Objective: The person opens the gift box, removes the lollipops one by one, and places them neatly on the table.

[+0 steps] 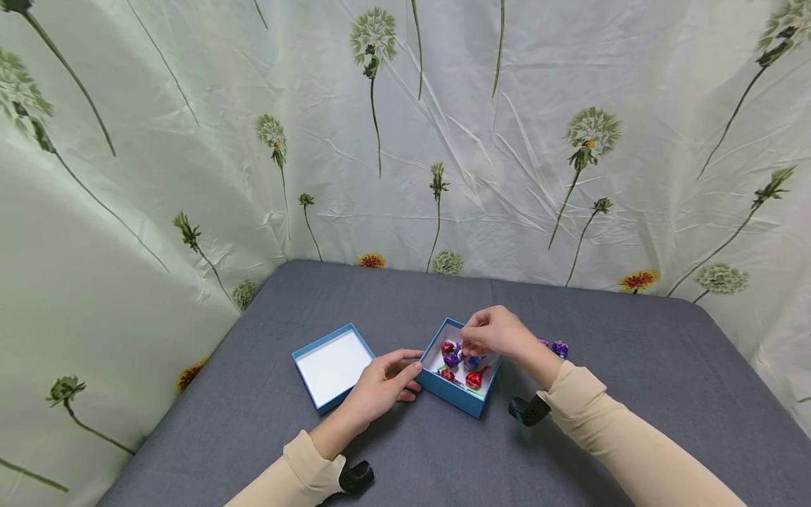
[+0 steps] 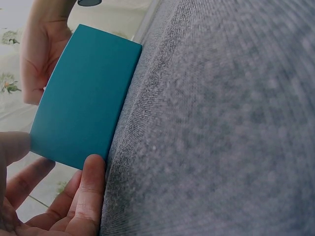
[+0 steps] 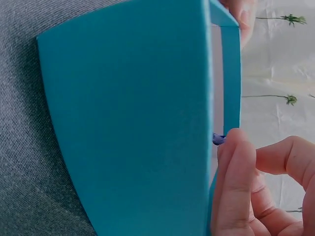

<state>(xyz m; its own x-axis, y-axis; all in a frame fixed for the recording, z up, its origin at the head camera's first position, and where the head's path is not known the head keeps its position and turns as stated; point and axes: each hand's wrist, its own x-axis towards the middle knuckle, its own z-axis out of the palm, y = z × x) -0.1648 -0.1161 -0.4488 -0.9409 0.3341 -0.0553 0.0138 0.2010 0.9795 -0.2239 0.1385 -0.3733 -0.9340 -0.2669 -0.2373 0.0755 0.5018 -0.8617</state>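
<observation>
Sleeves (image 1: 640,440) cut off, right hand (image 1: 500,332) partly hiding candies (image 1: 474,380), blue box (image 1: 451,396)

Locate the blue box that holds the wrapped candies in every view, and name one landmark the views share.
Head: the blue box stands in the lower half, just right of centre.
Left wrist: the blue box is at upper left.
Right wrist: the blue box fills much of the left and centre.
Shared landmark: the right hand, visible in all three.
</observation>
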